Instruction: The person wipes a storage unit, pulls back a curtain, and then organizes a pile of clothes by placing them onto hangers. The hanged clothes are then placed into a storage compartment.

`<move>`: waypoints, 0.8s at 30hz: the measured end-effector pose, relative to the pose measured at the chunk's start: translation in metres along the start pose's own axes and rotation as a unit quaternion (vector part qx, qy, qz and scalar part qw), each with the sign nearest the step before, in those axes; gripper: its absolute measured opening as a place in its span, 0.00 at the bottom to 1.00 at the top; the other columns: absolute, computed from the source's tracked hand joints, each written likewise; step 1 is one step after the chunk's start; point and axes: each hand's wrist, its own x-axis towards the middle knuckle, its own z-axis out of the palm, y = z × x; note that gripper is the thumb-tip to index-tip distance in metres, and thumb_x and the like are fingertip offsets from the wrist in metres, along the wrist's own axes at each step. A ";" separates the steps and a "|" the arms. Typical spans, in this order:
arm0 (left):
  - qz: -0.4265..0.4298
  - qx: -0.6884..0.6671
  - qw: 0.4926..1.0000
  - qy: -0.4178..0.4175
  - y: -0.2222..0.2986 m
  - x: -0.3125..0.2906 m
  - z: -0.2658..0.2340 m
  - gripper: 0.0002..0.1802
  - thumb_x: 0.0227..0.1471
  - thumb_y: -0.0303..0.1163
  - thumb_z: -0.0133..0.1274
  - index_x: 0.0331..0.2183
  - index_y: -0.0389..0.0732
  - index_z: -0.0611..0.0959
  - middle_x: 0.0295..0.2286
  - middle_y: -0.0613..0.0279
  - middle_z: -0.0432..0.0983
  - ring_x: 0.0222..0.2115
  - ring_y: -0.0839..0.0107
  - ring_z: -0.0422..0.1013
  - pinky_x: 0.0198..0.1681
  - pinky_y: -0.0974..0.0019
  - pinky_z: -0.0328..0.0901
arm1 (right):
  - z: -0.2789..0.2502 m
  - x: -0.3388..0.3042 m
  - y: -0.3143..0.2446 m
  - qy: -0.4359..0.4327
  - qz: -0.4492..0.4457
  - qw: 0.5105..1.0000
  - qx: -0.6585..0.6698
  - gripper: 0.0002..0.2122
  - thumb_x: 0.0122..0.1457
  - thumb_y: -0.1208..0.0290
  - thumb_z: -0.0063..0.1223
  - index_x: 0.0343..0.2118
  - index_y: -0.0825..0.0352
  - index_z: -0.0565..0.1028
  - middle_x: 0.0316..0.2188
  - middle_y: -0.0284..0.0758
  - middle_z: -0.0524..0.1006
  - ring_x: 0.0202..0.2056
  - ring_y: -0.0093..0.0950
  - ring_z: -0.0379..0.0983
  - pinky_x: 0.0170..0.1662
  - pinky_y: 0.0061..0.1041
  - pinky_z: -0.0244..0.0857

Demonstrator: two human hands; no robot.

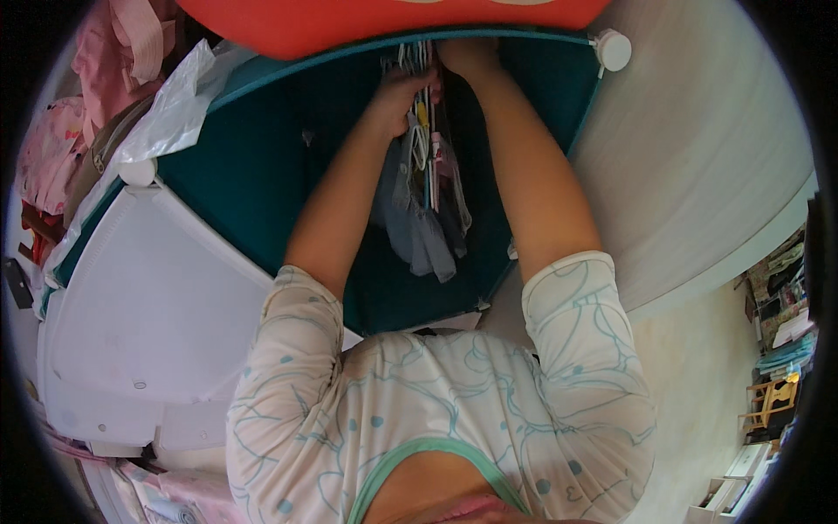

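Both of my arms reach forward into a teal-lined wardrobe (231, 183). My left hand (403, 98) is closed around a tight bunch of clothes hangers (419, 148), some white, with a yellow and a pink one among them. Below it hang small garments: a grey-blue one (406, 231) and a darker, partly sheer pinkish one (451, 175). Just right of the hanger tops is my right hand (467, 57), raised close to the wardrobe's upper edge. Its fingers are mostly hidden behind the hand and in shadow, so its grip does not show.
A big red object (393, 17) lies along the wardrobe's top. White round corner joints (614, 50) stick out from the frame. Clear plastic film (175, 109) and pink fabric items (113, 70) are at the left. White panels (166, 288) stand at lower left, a pale smooth surface (690, 175) on the right.
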 end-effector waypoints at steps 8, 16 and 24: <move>0.026 0.020 0.998 0.053 0.005 -0.014 0.012 0.08 0.47 0.30 0.55 0.32 0.39 0.77 0.23 0.63 0.73 0.24 0.73 0.69 0.29 0.73 0.64 | 0.004 0.010 -0.002 0.156 0.015 0.981 0.116 0.15 0.54 0.64 0.49 0.43 0.65 0.71 0.41 0.44 0.72 0.44 0.38 0.68 0.48 0.41 0.60; 0.030 -0.007 0.999 0.009 0.018 -0.030 0.018 0.12 0.46 0.29 0.55 0.35 0.37 0.77 0.28 0.58 0.76 0.28 0.70 0.72 0.33 0.71 0.66 | 0.016 0.008 0.000 0.174 0.000 0.969 0.176 0.14 0.55 0.65 0.48 0.43 0.65 0.71 0.41 0.43 0.73 0.44 0.38 0.69 0.48 0.38 0.61; 0.029 -0.067 0.997 -0.019 0.021 -0.039 0.021 0.15 0.45 0.29 0.55 0.37 0.36 0.77 0.32 0.54 0.76 0.34 0.68 0.73 0.39 0.68 0.66 | 0.007 -0.001 -0.004 0.039 -0.009 0.994 0.098 0.10 0.55 0.68 0.47 0.38 0.65 0.72 0.37 0.43 0.74 0.40 0.38 0.71 0.41 0.37 0.66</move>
